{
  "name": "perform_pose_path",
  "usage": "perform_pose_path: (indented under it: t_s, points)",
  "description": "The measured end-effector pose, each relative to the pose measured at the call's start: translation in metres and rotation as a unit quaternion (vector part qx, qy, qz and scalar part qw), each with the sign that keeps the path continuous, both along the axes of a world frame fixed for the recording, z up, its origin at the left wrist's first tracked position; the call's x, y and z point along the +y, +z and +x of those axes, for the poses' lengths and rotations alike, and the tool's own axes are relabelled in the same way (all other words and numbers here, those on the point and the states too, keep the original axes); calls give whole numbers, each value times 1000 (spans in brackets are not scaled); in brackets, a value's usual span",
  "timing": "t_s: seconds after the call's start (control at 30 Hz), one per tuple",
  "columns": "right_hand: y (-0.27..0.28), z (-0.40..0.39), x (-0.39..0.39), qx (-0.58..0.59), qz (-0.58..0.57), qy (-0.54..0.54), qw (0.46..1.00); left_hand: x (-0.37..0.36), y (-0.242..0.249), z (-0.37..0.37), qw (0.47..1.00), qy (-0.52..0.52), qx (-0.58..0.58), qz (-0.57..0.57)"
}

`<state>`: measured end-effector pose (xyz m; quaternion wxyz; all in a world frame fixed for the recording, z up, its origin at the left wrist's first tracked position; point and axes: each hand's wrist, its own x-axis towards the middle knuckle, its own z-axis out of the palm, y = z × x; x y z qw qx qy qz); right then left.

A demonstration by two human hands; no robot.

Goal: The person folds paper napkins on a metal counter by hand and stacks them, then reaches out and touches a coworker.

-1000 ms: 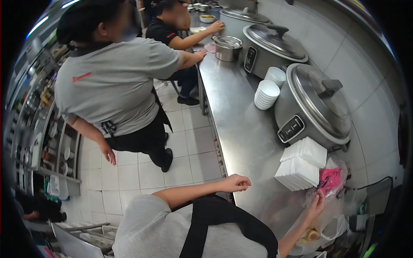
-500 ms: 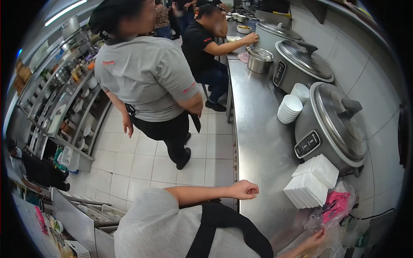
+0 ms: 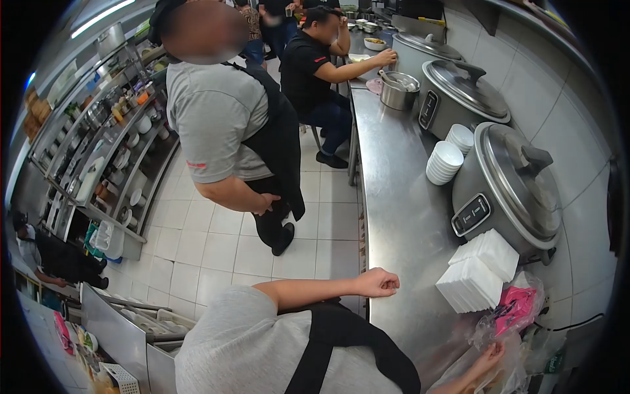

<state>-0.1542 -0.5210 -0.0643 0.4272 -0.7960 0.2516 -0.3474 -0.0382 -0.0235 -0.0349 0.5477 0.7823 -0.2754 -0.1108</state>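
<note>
My left hand [image 3: 378,282] is curled into a loose fist at the near edge of the steel counter [image 3: 400,217], and I see nothing sticking out of it. Low on the right, my right hand [image 3: 486,360] is among clear plastic, its fingers bent onto a clear plastic bag [image 3: 482,335]. Something bright pink [image 3: 515,310] shows inside the plastic, just beyond those fingers. Close by stands a block of stacked white napkins [image 3: 469,285]. Part of my right hand is blurred by the plastic.
A large rice cooker [image 3: 508,190] stands against the wall, with a second cooker [image 3: 462,95] behind it. Stacked white bowls [image 3: 444,164] and a steel pot [image 3: 399,92] share the counter. A co-worker [image 3: 223,125] stands left; another person [image 3: 315,79] sits at the counter.
My right hand has shifted slightly to the right and up within the plastic. My left hand stays closed in nearly the same spot. The standing co-worker has turned round toward me.
</note>
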Motion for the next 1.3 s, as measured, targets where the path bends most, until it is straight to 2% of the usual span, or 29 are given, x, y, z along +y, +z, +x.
perform_pose_path:
  t_s: [0.07,0.17,0.2,0.23,0.27,0.33,0.37,0.4,0.47,0.5,0.57,0.6,0.67,0.7,0.77,0.8,0.87,0.9,0.97,1.0,1.03,1.1,1.13,1.17,1.23,1.3]
  points:
    - [3,1,28,-75,-22,-6,997,2,-4,-3,1000,-5,7,1]
    - [-8,3,64,-29,-32,-56,998,5,-2,-8,999,12,-28,18]
    - [-1,8,90,-37,54,-53,996,7,-7,-9,998,22,-62,20]
    - [-42,17,81,-79,46,-15,996,7,-15,-10,995,21,-95,19]
    - [-45,23,101,-1,-29,-69,997,10,-16,-12,996,23,-89,1]
    - [-35,34,138,-36,163,-69,984,23,-10,-18,994,29,-58,89]
    - [-47,35,129,-78,190,-60,977,31,-19,-20,994,42,-58,77]
    - [-21,30,141,-120,220,-67,966,40,-14,-25,993,51,-56,88]
    - [4,26,138,-167,152,-79,971,66,-49,-29,992,116,-14,39]
    - [19,22,139,-173,148,-106,968,78,-49,-35,991,134,13,11]
    - [61,18,139,-225,7,-97,970,104,-52,-47,983,175,38,-37]
    - [75,15,134,-227,0,-104,968,114,-56,-51,978,196,38,-57]
    - [97,11,123,-163,-116,-126,972,125,-45,-57,970,206,84,-95]
    - [104,20,117,-159,-125,-127,971,125,-38,-56,966,216,91,-106]
    - [117,49,103,-80,-346,-165,920,119,-30,-47,965,216,87,-124]
    - [117,64,94,-76,-353,-165,918,113,-28,-41,966,209,77,-133]
    - [108,93,77,125,-392,-219,884,90,-18,-29,966,190,82,-158]
    - [102,98,66,126,-400,-216,882,79,-12,-25,966,173,79,-174]
    - [98,101,34,193,-248,-122,941,59,4,-21,976,143,56,-155]
    - [117,100,31,227,-196,-119,947,54,11,-21,985,107,29,-130]
    - [139,99,26,258,-144,-117,948,54,19,-22,984,112,28,-136]
    - [124,112,-56,194,-270,-185,925,56,30,-27,994,64,23,-85]
    - [138,115,-84,105,-120,-145,976,59,24,-29,994,62,28,-82]
    - [150,115,-97,12,34,-103,994,66,12,-30,992,73,48,-92]
    - [228,98,-60,12,133,-58,989,75,5,-26,986,90,92,-102]
    - [276,95,-50,108,-50,-95,988,69,14,-16,991,94,52,-80]
